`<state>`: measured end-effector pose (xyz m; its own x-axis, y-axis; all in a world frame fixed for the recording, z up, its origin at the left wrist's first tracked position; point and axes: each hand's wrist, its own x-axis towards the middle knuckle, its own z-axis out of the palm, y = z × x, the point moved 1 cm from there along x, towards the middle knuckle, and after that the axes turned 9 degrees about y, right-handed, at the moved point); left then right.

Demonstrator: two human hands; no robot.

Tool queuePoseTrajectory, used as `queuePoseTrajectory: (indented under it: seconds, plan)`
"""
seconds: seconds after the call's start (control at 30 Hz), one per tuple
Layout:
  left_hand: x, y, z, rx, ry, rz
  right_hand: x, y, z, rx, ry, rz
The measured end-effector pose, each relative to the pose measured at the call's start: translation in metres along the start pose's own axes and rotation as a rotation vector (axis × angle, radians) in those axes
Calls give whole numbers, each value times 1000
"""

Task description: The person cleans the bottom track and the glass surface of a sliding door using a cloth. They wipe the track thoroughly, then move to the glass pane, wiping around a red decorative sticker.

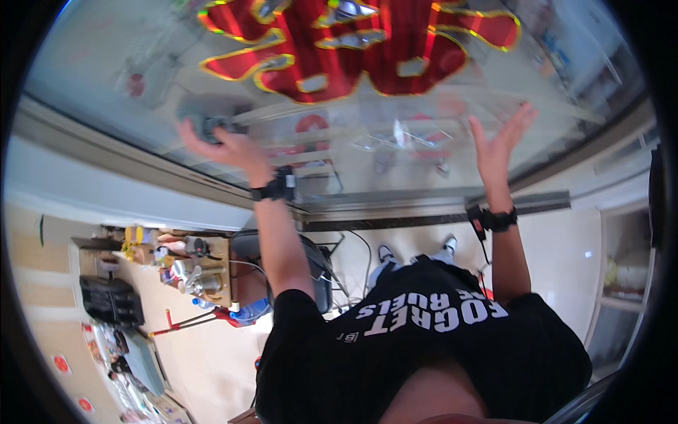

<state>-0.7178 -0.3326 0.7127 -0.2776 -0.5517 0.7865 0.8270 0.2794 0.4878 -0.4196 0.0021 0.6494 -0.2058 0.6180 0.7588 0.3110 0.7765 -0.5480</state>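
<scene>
A large glass pane (339, 180) stands before me, with a shiny red cut-out character (339, 63) edged in gold on its upper part. At the left, my left hand (228, 151) is raised to the glass, its thumb and fingers curved around a blurred grey-green thing (198, 114), perhaps a cloth, with a dark part. My right hand (500, 140) is raised at the right with fingers spread and nothing in it; whether it touches the glass is unclear. Black straps with small devices circle my left wrist (273, 185) and right wrist (492, 218).
A metal frame (159, 153) borders the pane, and a dark sill strip (386, 220) runs below it. Behind my left arm are a black chair (312, 265) and a cluttered wooden table (225, 249). Cables (365, 244) hang near my feet. A black bag (111, 301) lies farther off.
</scene>
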Motion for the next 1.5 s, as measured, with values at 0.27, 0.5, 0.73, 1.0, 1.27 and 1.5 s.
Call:
queuePoseTrajectory:
  seconds: [0.27, 0.5, 0.73, 1.0, 1.27, 1.5]
  plan:
    - [-105, -5, -35, -3, -398, 303, 1, -19, -11, 26, 42, 65]
    - [10, 2, -19, 104, -283, 257, 2, -55, 0, 17, 60, -99]
    - [180, 58, 51, -162, -106, 118, 5, -57, 3, 2, 74, -98]
    - [126, 72, 48, -65, -333, 442, -13, -58, 12, -23, 58, -82]
    - [110, 74, 31, 15, -460, 576, -18, -62, 20, -6, 48, -83]
    - [177, 97, 54, 28, -249, 311, -22, -54, 18, -40, 49, -112]
